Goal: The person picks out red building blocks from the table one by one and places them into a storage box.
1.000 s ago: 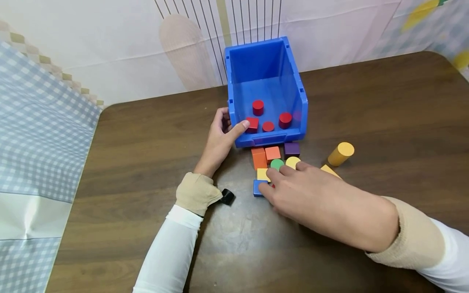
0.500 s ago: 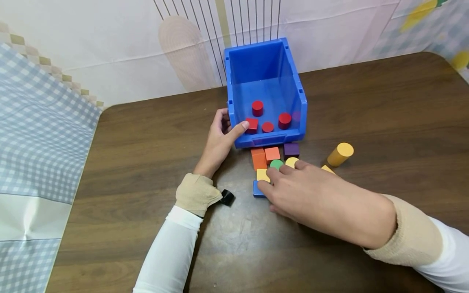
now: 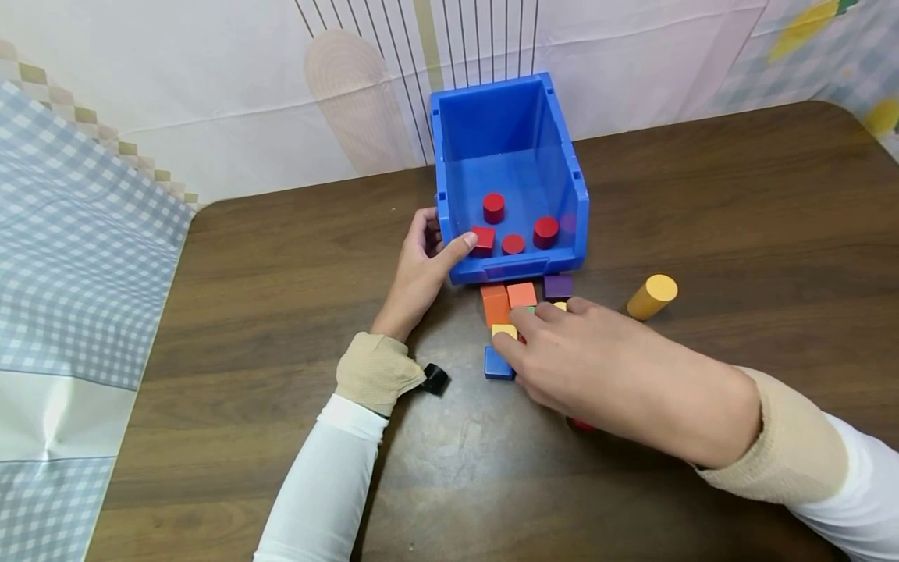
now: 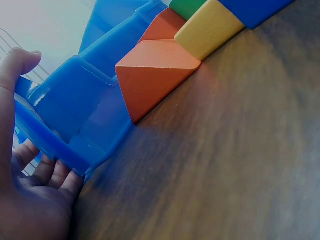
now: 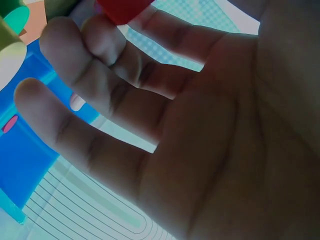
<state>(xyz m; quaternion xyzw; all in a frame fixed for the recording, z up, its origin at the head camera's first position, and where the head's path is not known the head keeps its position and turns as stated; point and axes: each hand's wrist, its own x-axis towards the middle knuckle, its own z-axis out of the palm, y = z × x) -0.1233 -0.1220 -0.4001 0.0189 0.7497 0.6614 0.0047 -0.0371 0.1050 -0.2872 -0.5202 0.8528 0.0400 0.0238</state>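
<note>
In the head view my left hand [image 3: 419,269] grips the left wall of a blue plastic bin [image 3: 516,271], thumb over the rim and fingers outside. Several red blocks, such as a red cylinder [image 3: 494,208], lie in the bin. My right hand [image 3: 586,367] is over the loose blocks with bent fingers. A red block [image 5: 125,9] sits at its fingertips in the right wrist view; the thumb's hold is hidden. Around these fingers are a blue block [image 3: 499,364], a yellow block [image 3: 503,331], a green block [image 3: 531,310] and another red block [image 3: 580,424], partly covered.
Against the bin's front stand an orange triangular block [image 3: 495,304], an orange-red block [image 3: 522,294] and a purple block [image 3: 558,286]. A tall yellow cylinder [image 3: 652,297] stands to the right. The wooden table [image 3: 281,312] ends at a patterned cloth [image 3: 246,125].
My right hand has shifted slightly up and leftward over the blocks. The yellow block beside the tall cylinder is now covered, and a red one shows beneath the hand. My left hand stays put.
</note>
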